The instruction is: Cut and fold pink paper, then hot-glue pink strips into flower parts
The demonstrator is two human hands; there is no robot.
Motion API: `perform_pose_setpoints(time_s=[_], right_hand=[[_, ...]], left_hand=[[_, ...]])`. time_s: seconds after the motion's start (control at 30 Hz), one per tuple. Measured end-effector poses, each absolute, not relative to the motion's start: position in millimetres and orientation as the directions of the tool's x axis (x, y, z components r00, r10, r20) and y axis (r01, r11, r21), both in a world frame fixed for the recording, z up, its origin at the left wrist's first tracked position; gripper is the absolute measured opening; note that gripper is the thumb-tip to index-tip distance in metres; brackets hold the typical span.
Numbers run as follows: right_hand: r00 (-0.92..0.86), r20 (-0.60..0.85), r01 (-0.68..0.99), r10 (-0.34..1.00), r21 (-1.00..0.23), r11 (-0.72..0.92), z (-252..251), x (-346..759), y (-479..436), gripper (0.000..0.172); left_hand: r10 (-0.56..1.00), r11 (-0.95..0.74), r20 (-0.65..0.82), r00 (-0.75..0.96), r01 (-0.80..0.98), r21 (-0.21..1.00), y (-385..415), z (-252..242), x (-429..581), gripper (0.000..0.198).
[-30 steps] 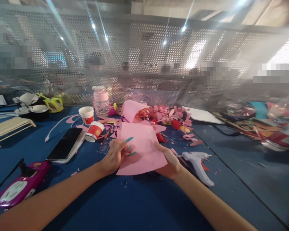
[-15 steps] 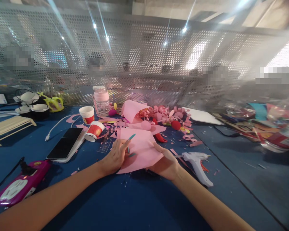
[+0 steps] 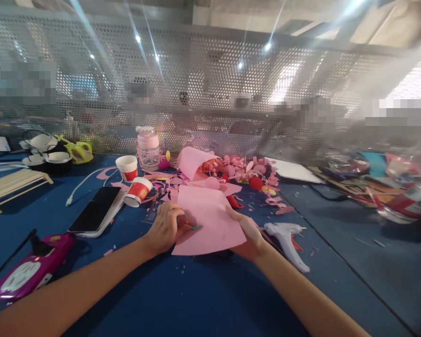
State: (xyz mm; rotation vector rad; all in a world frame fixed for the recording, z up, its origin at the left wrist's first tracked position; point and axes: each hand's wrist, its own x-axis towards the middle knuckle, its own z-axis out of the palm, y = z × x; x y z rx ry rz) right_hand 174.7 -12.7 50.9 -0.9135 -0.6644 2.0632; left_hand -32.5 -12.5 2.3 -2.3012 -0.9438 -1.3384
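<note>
Both hands hold a sheet of pink paper (image 3: 210,220) above the blue table. My left hand (image 3: 166,227) is closed at the sheet's left edge, with thumb and curled fingers over it. My right hand (image 3: 249,236) grips the right edge, its thumb on top and its other fingers hidden underneath. Behind the sheet lies a rolled pink paper cone (image 3: 192,163), its opening facing right, by a heap of pink paper cutouts (image 3: 236,168). A white hot glue gun (image 3: 286,241) rests to the right of my right hand.
Left of the sheet are two red-and-white paper cups (image 3: 139,191), a black phone (image 3: 96,208) and a purple power strip (image 3: 31,269). A clear bottle with a pink band (image 3: 148,147) stands behind them. A perforated metal screen (image 3: 210,75) closes off the table's back.
The pink sheet has flattened and shifted slightly right, and my right hand has moved right with it. The raised finger of my left hand has curled in.
</note>
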Motion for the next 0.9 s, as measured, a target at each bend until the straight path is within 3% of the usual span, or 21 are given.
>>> perform_pose_setpoints(time_s=[0.07,0.23,0.57,0.67,0.73,0.83,0.9], right_hand=[[-0.459,-0.382,-0.405,0.802,-0.713,-0.572,50,175,-12,0.039],[-0.527,-0.312,-0.393,0.790,-0.735,-0.553,44,176,-10,0.037],[-0.533,-0.359,-0.398,0.766,-0.693,-0.601,43,177,-10,0.031],[-0.481,-0.361,-0.409,0.799,-0.713,-0.569,45,173,-13,0.029],[-0.414,-0.355,-0.432,0.838,-0.734,-0.524,46,170,-16,0.027],[-0.274,-0.304,-0.496,0.912,-0.768,-0.405,45,165,-18,0.026],[-0.197,-0.263,-0.540,0.944,-0.775,-0.329,45,163,-17,0.027]], left_hand=[[0.447,-0.677,0.797,0.406,0.736,0.005,-14,5,-32,0.008],[0.445,-0.612,0.734,0.513,0.772,-0.169,-14,8,-29,0.016],[0.493,-0.535,0.667,0.558,0.799,-0.274,-12,10,-32,0.019],[0.540,-0.544,0.695,0.475,0.827,-0.142,-8,6,-35,0.021],[0.589,-0.525,0.749,0.304,0.849,0.068,-2,1,-40,0.018],[0.638,-0.451,0.766,-0.084,0.766,0.459,8,-6,-49,0.010],[0.644,-0.392,0.722,-0.254,0.701,0.596,13,-9,-53,0.017]])
